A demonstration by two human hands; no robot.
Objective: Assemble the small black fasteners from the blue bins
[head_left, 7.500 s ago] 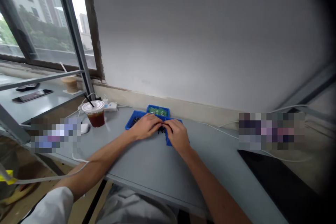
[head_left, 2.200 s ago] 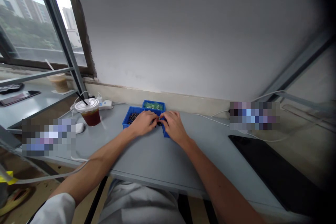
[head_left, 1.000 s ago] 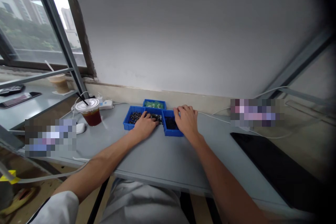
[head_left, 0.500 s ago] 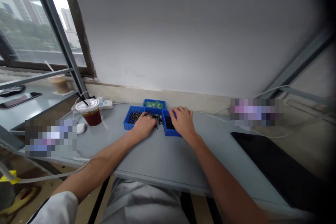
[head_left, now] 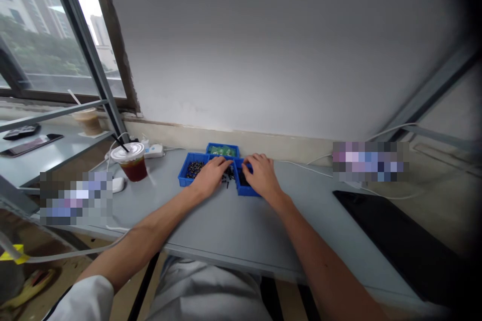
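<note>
My left hand [head_left: 211, 176] is over the small dark parts [head_left: 228, 176] heaped between two blue bins. Its fingers are bent together, and what they may hold is too small to make out. Beside it stands the left blue bin [head_left: 185, 180], with small black and brass-coloured pieces [head_left: 195, 169] in it. My right hand [head_left: 262, 174] reaches over the right blue bin [head_left: 246, 191], thumb and fingers curled close together above its dark contents [head_left: 243, 178]. Anything in that grip is hidden. Behind both hands, a third blue bin [head_left: 223, 145] holds green bags [head_left: 222, 151].
A lidded cup of dark red drink [head_left: 134, 165] stands at the left, near a white power strip [head_left: 153, 150] and a white case [head_left: 118, 184]. At the right lies a flat black panel [head_left: 391, 241]. White cables [head_left: 301, 166] run along the wall.
My left hand has moved right, from the left bin's edge to over the loose dark parts. My right hand stays at the right bin, its fingers slightly more curled.
</note>
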